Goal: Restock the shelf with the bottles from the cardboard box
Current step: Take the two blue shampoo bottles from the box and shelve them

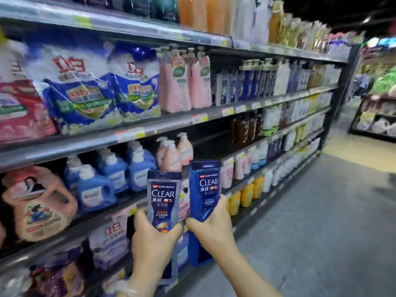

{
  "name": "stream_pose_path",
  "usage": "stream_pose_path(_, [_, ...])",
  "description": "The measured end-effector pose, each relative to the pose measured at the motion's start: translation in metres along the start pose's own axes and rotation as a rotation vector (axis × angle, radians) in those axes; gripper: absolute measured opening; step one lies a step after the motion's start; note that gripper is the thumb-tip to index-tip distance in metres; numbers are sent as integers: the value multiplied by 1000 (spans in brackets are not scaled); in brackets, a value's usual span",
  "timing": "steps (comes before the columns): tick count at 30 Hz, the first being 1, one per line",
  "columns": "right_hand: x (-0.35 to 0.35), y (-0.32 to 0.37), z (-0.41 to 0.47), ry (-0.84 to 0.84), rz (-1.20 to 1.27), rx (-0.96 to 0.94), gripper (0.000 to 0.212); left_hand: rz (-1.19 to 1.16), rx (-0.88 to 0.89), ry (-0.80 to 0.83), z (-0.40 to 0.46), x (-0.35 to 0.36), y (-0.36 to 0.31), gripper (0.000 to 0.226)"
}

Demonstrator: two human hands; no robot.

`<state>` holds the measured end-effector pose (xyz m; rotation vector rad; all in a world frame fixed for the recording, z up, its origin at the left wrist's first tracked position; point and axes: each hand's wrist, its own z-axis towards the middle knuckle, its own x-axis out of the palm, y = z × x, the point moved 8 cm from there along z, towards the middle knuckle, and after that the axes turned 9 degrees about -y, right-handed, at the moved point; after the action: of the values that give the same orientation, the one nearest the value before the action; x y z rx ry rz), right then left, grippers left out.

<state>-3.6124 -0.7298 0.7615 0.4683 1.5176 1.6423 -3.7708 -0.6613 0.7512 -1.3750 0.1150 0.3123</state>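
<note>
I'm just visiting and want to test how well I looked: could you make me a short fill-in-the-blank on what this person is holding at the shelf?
1. Each hand holds one bottle labelled ____.
2. The left hand grips the darker bottle; the right hand grips the ____ blue bottle.
3. The blue pump bottles stand to the ____ of the pink pump bottles.

Missing words: CLEAR; brighter; left

Two bare arms come up from the bottom of the picture. No sleeves cover them. The left hand [153,239] has short, plain fingers with no rings that show. A pale band with small round beads, like a bracelet, sits on the left wrist. It is blurry, so its pattern is hard to tell. The right hand [211,229] has nothing on it, and the right wrist is bare too. The nails look short and unpainted.
</note>
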Motion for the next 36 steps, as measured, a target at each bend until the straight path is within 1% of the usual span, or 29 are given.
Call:
stream_pose_path(3, [-58,-17,40,-36,-43,-9,62,-15,-15,25,-17,60,-22,57])
stream_pose_path(6, [-106,-35,73,-78,-76,13,61,10,-8,62,-34,113,-38,62])
stream_pose_path(8, [-131,-46,94,-106,-84,32,61,27,-21,97,-41,144,-48,58])
stream_pose_path(11, [-159,-60,122,-128,-75,63,59,28,-13,127,-43,187,-66,55])
stream_pose_path(15, [-182,-85,165,-177,-72,80,62,-15,-7,165,-35,247,-82,53])
stream_pose_path(18, [-188,-100,208,-191,-73,79,63,-52,-6,195,-20,296,-89,53])
stream_pose_path(21, [-185,-110,261,-169,-83,55,61,-71,-12,183,5,347,-91,54])
stream_pose_path(24, [-177,-124,322,-150,-106,52,62,-57,-57,164,41,397,-86,55])
stream_pose_path(26, [-170,-137,359,-127,-124,83,62,-29,-102,152,67,424,-79,54])
stream_pose_path(29, [-158,-153,408,-105,-164,117,65,3,-127,124,102,455,-74,53])
stream_pose_path(32, [-141,-167,450,-88,-192,108,66,20,-118,92,134,478,-69,53])
stream_pose_path(36, [-110,-179,495,28,-181,106,58,74,-128,29,170,499,-61,52])
